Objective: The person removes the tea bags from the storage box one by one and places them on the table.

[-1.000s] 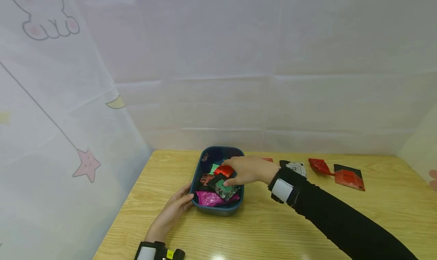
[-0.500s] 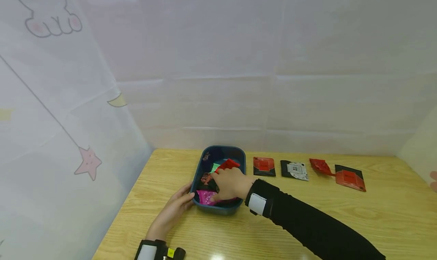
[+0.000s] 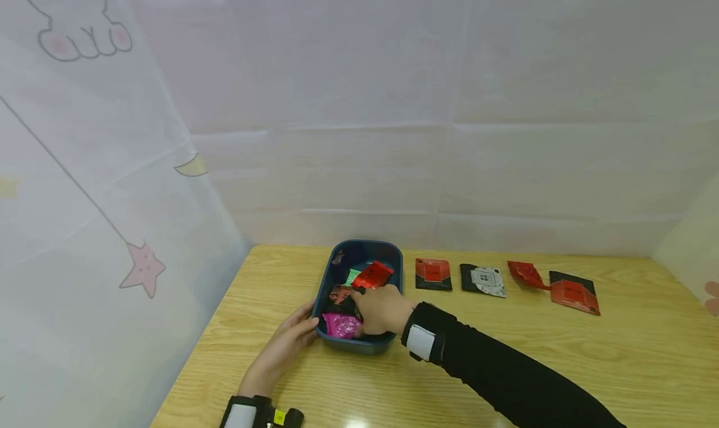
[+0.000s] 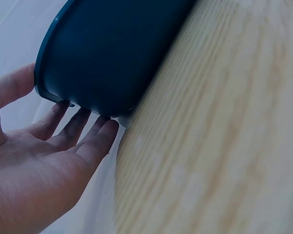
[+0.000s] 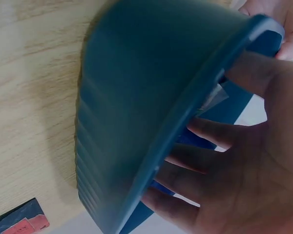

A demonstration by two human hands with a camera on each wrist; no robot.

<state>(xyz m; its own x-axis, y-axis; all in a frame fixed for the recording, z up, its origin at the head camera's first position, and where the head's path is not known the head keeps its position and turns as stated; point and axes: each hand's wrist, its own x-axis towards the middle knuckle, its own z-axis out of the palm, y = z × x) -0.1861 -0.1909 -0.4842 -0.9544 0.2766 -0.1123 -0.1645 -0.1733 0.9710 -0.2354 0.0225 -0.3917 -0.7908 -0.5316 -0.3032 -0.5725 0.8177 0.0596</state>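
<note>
A dark blue plastic bin (image 3: 359, 348) on the table holds several small packets. Inside it lie a red packet (image 3: 373, 274), a black one with a reddish print (image 3: 339, 296) and a shiny magenta one (image 3: 341, 325). My left hand (image 3: 289, 334) touches the bin's near left corner, its thumb at the rim; the left wrist view shows the other fingers (image 4: 95, 141) extended against the outer wall. My right hand (image 3: 383, 309) reaches over the right rim into the bin among the packets. Its fingertips are down behind the wall in the right wrist view, and I cannot tell what they pinch.
Along the table's back, right of the bin, lie a red and black sachet (image 3: 433, 274), a black and white sachet (image 3: 484, 281), a crumpled red packet (image 3: 527, 274) and another red and black sachet (image 3: 574, 292). A fabric backdrop (image 3: 359, 166) stands behind the wooden table (image 3: 477, 353).
My right hand has moved leftward and down, deeper into the bin, covering the black and green packet seen earlier. The red packet has shifted slightly backward. My left hand has stayed at the corner.
</note>
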